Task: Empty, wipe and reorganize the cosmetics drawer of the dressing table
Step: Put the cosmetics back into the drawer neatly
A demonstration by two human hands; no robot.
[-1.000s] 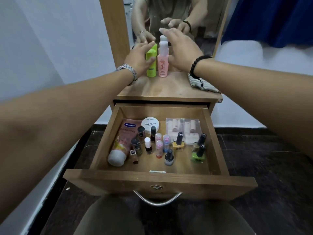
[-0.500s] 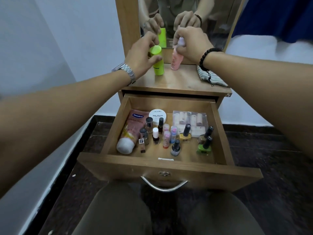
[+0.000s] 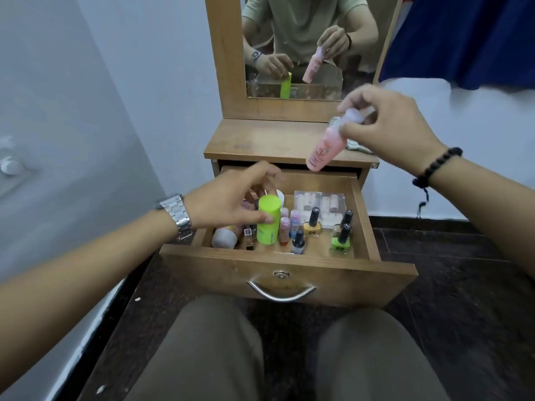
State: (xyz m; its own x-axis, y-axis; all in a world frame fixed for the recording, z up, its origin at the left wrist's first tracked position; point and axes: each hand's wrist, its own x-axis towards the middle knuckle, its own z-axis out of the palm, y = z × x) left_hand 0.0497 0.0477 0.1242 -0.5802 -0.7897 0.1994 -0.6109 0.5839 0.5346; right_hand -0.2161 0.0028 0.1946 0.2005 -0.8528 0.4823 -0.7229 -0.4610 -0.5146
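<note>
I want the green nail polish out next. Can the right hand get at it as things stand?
Probably not yet: the right hand is gripping the pink bottle above the tabletop. The green nail polish itself stands uncovered near the drawer's front right corner, with nothing over it.

hands [image 3: 228, 202] hold bottles [image 3: 268, 220] over drawer [image 3: 289, 264]

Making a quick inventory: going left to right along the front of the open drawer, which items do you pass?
White-capped tube → lime green bottle held by the left hand → dark blue polish → yellow polish → green polish.
</note>
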